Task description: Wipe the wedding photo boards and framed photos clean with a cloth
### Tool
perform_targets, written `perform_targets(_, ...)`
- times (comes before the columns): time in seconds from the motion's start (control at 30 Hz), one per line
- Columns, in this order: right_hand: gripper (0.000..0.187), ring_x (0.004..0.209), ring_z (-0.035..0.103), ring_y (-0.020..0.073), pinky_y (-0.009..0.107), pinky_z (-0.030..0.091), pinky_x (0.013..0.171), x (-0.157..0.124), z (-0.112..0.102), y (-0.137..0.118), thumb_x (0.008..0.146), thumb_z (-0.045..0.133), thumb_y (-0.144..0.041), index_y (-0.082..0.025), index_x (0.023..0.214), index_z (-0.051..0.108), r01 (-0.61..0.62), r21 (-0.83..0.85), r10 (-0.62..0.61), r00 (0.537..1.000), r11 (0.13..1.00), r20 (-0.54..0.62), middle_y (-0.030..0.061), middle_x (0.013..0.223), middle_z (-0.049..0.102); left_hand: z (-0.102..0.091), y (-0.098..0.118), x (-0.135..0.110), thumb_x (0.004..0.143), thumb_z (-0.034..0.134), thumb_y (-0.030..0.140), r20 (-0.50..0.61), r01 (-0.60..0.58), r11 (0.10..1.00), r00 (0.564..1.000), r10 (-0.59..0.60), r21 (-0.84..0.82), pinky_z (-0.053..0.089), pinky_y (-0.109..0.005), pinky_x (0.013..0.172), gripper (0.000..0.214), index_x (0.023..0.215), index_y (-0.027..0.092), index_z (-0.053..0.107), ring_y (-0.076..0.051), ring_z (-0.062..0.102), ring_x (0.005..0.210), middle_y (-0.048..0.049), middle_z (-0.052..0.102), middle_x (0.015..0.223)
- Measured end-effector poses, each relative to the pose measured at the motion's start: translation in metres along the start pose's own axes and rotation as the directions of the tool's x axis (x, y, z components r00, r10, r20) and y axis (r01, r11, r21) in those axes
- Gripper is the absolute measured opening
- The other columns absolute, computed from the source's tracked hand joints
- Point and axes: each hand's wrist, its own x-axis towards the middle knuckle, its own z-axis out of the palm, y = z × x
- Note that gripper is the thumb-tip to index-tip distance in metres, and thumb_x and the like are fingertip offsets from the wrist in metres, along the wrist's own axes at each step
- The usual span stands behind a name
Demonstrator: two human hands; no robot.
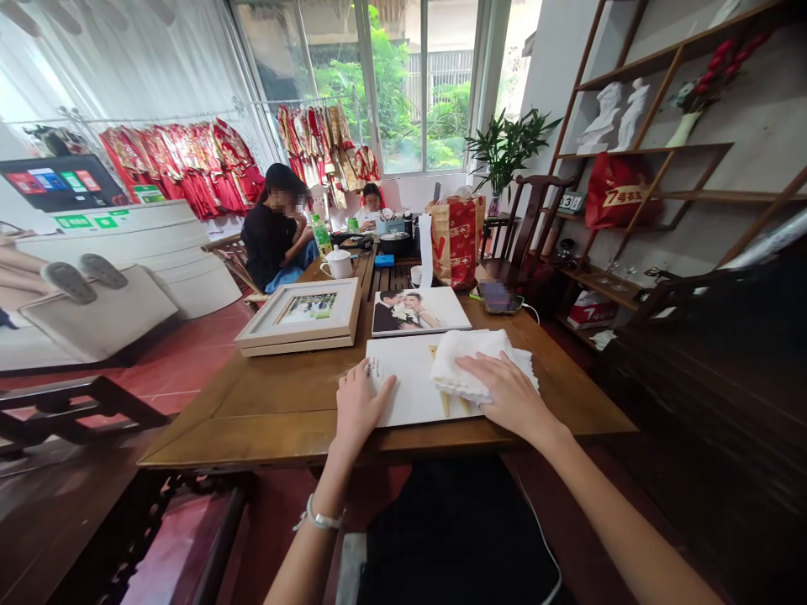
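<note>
A flat white panel (403,405) lies near the table's front edge, with small dark print at its upper left. My left hand (361,403) rests on the panel's left edge, its thumb spread apart from the fingers. On the panel's right part is a folded white cloth (470,344) with a scalloped edge. My right hand (508,391) presses down on this cloth, fingers closed over its right side. Yellowish strips (446,405) show from under the cloth; what they are I cannot tell. Just behind lies a wedding photo panel (435,313), face up.
Stacked picture frames (303,315) sit on the wooden table (271,412) at left. A white lidded mug (339,262), a red-and-tan paper bag (459,244) and a phone (498,297) with a cable stand farther back. Two people sit beyond. Shelves (668,151) line the right wall.
</note>
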Motion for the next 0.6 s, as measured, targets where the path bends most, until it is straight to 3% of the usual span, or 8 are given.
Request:
perform_targets(0.13,0.073,0.123,0.044,0.0290,0.050,0.028,0.104,0.004,0.001,-0.008,0.064,0.052,-0.008,-0.023,0.134,0.044,-0.057,-0.010,0.057,0.998,0.998,0.003,0.0101,0.129,0.055,-0.005,0.005,0.008,0.071,0.063,0.048,0.028,0.064,0.998,0.998,-0.064,-0.012,0.041,-0.041,0.091,0.071,0.127,0.010,0.042,-0.033,0.052,0.112,-0.0192,0.056,0.119)
perform_targets(0.23,0.073,0.125,0.042,0.0281,0.048,0.030,0.103,0.003,0.004,-0.008,0.061,0.049,-0.006,-0.020,0.133,0.047,-0.074,0.035,0.075,0.997,0.997,-0.008,0.0107,0.130,0.054,-0.010,0.002,0.014,0.070,0.064,0.044,0.096,0.099,0.993,0.991,-0.093,-0.059,0.043,-0.041,0.087,0.066,0.122,0.007,0.046,-0.032,0.056,0.106,-0.0195,0.060,0.109)
perform_targets(0.3,0.073,0.126,0.040,0.0276,0.048,0.029,0.104,0.002,0.007,-0.006,0.060,0.047,-0.006,-0.019,0.132,0.047,-0.075,0.054,0.076,0.997,0.996,-0.026,0.0106,0.131,0.053,-0.008,-0.002,0.014,0.071,0.064,0.041,0.099,0.045,0.995,0.994,-0.036,-0.091,0.043,-0.044,0.090,0.060,0.119,0.009,0.049,-0.033,0.055,0.108,-0.0185,0.059,0.109)
perform_targets(0.43,0.073,0.127,0.039,0.0262,0.049,0.028,0.105,0.000,0.011,-0.004,0.059,0.045,-0.006,-0.021,0.130,0.048,-0.089,0.087,0.094,0.994,0.992,-0.058,0.0082,0.131,0.053,0.001,-0.013,0.010,0.072,0.063,0.031,-0.023,-0.131,0.955,0.991,0.129,-0.268,0.035,-0.045,0.103,0.050,0.119,0.016,0.052,-0.030,0.042,0.126,-0.0159,0.048,0.130)
perform_targets(0.6,0.072,0.127,0.039,0.0264,0.047,0.027,0.106,0.000,0.013,-0.004,0.058,0.044,-0.005,-0.019,0.129,0.050,-0.081,0.112,0.090,0.993,0.990,-0.073,0.0087,0.132,0.052,0.000,-0.022,0.015,0.076,0.062,0.032,0.068,0.091,0.836,0.996,-0.064,-0.541,0.046,-0.044,0.095,0.055,0.124,0.011,0.047,-0.029,0.056,0.114,-0.0203,0.055,0.123)
